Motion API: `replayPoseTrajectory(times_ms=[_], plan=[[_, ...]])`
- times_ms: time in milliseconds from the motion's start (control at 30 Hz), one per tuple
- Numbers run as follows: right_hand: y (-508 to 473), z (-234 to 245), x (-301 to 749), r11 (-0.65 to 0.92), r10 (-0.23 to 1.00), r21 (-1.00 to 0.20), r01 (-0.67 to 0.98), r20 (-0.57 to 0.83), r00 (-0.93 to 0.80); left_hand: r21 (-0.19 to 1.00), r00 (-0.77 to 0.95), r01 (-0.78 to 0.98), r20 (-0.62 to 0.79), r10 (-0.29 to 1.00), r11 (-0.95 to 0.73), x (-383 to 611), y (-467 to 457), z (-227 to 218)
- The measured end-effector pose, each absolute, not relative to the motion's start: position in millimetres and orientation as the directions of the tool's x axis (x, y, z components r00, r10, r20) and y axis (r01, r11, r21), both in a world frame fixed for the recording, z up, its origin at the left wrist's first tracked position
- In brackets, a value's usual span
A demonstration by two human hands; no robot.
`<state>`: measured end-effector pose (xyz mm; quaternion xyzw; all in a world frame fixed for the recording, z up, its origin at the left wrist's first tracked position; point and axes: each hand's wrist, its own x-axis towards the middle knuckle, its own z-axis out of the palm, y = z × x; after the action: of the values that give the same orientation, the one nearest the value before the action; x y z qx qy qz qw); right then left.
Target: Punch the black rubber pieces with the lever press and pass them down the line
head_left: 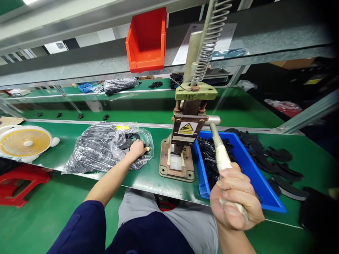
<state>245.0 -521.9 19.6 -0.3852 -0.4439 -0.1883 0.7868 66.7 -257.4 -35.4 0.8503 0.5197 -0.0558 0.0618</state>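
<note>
My right hand (235, 197) is wrapped round the taped lever handle (221, 151) of a hand press (186, 130). The press stands upright on its bolted base, with a warning label on the front and a tall spring above. A pale plate (175, 162) sits under its ram. My left hand (137, 149) reaches into the mouth of a clear plastic bag (92, 148) of flat black parts. Its fingers are closed at a black part (146, 145), and something yellow covers one fingertip. How firmly they hold the part is hard to see.
A blue bin (254, 176) of black pieces stands right of the press, with loose curved black parts (280, 154) beyond it. An orange bin (147, 42) hangs overhead at the shelf. A white fan (26, 143) lies at the left, above a red stool (22, 181).
</note>
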Motion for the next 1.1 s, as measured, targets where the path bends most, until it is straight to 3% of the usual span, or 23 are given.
replayPoseTrajectory(times_ms=[133, 233, 333, 433, 633, 733, 933, 1100], plan=[[-523.6, 17.1, 246.2, 0.632, 0.060, -0.445, 0.634, 0.844, 0.533, 0.171, 0.471, 0.877, -0.123, 0.873, -0.449, 70.7, -255.3, -40.6], [-525.7, 15.7, 246.9, 0.614, 0.093, -0.478, 0.629, 0.834, 0.543, 0.423, 0.456, 0.818, -0.066, 0.887, -0.389, 76.2, -259.3, -39.7], [-526.0, 14.9, 248.1, 0.598, 0.092, -0.480, 0.642, 0.837, 0.540, 0.786, 0.497, 0.566, -0.084, 0.863, -0.249, 90.2, -272.2, -36.2], [-525.5, 14.1, 249.5, 0.577, 0.075, -0.470, 0.668, 0.845, 0.530, 0.958, 0.585, 0.288, -0.175, 0.792, -0.001, 111.0, -291.6, -33.0], [-529.8, 11.8, 252.1, 0.503, 0.119, -0.502, 0.703, 0.846, 0.519, 0.952, 0.607, 0.229, -0.302, 0.735, 0.202, 142.4, -313.0, -34.1], [-530.3, 11.4, 253.6, 0.530, 0.126, -0.488, 0.694, 0.854, 0.504, 0.938, 0.590, 0.265, -0.342, 0.731, 0.225, 146.7, -310.3, -37.7], [-523.7, 15.1, 253.9, 0.603, 0.023, -0.379, 0.702, 0.888, 0.460, 0.900, 0.566, 0.363, -0.417, 0.711, 0.239, 149.7, -305.9, -36.5], [-525.0, 17.4, 250.9, 0.612, 0.050, -0.420, 0.669, 0.866, 0.498, 0.804, 0.470, 0.475, -0.576, 0.669, 0.359, 153.2, -309.1, -27.2]])
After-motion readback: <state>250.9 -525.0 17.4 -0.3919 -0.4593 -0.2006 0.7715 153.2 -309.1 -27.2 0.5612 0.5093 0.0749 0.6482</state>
